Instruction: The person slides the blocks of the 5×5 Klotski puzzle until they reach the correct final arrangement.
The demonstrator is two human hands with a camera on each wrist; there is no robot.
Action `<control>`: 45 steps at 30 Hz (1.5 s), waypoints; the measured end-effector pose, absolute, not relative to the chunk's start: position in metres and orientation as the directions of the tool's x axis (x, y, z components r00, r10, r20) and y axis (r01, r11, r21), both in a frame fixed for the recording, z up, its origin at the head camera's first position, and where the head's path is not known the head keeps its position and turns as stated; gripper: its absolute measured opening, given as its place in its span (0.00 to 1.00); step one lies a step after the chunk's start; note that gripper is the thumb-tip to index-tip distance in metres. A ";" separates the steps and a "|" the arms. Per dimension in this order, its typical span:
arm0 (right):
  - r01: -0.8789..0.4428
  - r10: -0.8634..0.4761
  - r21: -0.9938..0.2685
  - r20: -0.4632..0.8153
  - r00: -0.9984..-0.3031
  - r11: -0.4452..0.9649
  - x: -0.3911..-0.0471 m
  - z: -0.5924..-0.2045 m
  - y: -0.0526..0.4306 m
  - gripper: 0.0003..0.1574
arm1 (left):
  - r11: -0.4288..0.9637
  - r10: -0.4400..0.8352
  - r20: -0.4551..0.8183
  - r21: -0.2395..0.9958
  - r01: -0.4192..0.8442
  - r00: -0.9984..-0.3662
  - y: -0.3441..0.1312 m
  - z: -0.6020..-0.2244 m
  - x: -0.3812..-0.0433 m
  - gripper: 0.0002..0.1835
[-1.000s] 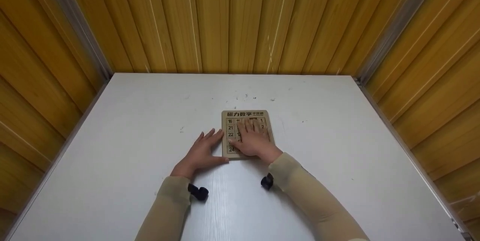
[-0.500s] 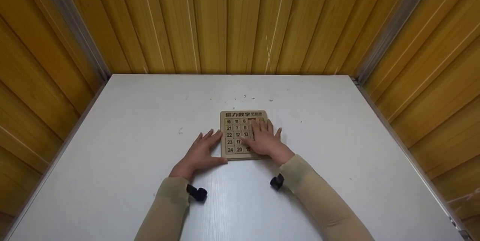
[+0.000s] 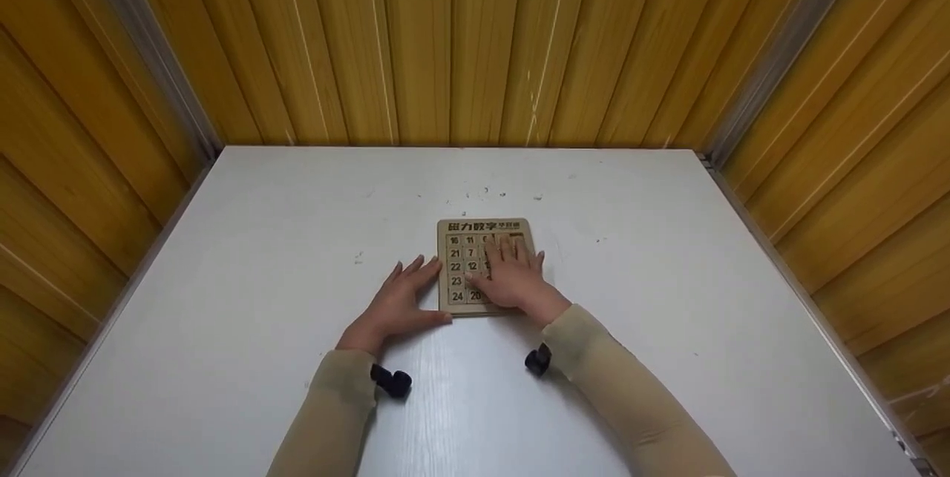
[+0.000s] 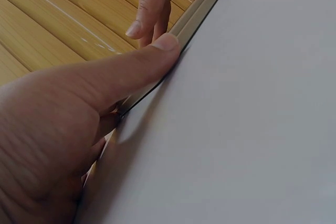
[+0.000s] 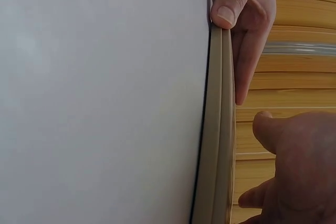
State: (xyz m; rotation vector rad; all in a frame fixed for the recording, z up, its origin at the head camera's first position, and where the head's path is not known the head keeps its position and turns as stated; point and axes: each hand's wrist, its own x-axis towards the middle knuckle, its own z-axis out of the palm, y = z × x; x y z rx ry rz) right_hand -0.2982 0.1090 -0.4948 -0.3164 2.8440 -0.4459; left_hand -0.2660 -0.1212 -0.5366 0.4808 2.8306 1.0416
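The number slide puzzle (image 3: 481, 265) lies under the flat, open right hand (image 3: 512, 278), its left edge against the open left hand (image 3: 397, 304).

Long beige sleeves (image 3: 631, 395) reach both wrists, each bearing a small black camera (image 3: 536, 360).

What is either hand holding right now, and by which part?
Nothing is gripped. The left hand lies flat on the table, thumb and fingers against the number puzzle board's left edge. The right hand rests flat on its tiles.
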 end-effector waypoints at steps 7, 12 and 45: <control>-0.170 -0.251 -0.363 -0.186 -0.950 0.916 -0.295 -0.496 0.120 0.55 | 0.715 0.314 0.022 0.653 0.252 -0.949 -0.120 -0.536 -0.266 0.55; -0.160 -0.248 -0.377 -0.200 -0.948 0.912 -0.282 -0.494 0.134 0.54 | 0.711 0.323 0.026 0.653 0.261 -0.946 -0.120 -0.537 -0.266 0.55; -0.194 -0.297 -0.396 -0.217 -0.930 0.897 -0.256 -0.488 0.151 0.55 | 0.718 0.313 0.020 0.649 0.251 -0.949 -0.120 -0.539 -0.265 0.55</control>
